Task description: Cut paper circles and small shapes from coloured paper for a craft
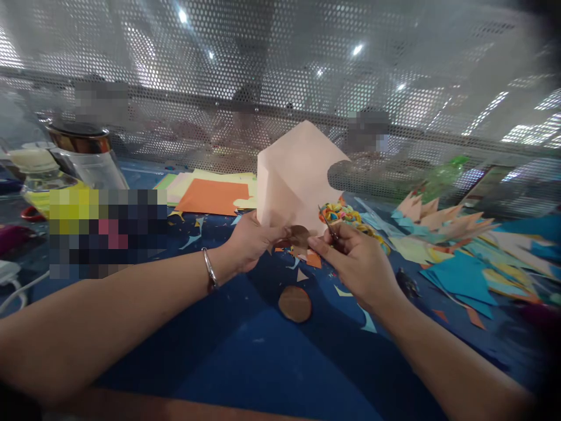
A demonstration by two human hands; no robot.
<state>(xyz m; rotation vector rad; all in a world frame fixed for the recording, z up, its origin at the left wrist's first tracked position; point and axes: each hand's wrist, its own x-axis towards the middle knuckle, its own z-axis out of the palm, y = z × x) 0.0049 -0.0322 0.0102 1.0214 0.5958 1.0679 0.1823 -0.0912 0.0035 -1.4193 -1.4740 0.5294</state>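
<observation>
A pale pink sheet of paper [298,175], bent and standing upright, is pinched at its lower left by my left hand [252,242]. A round bite is cut out of its right edge. Between my two hands a small brown disc [300,237] lies against the paper's lower part, my left thumb on it. My right hand [355,257] is closed around small dark scissors [332,233], mostly hidden by the fingers, and its thumb tip comes close to the disc. Below, a brown round piece [295,304] with an orange rim rests on the blue table [210,351].
Orange and yellow paper sheets [214,196] lie behind my left hand. At left stand a bottle [35,175] and a clear jar [87,158]. Folded paper points [442,219], blue paper [464,280] and scraps lie at right. A perforated metal screen [289,70] rises behind.
</observation>
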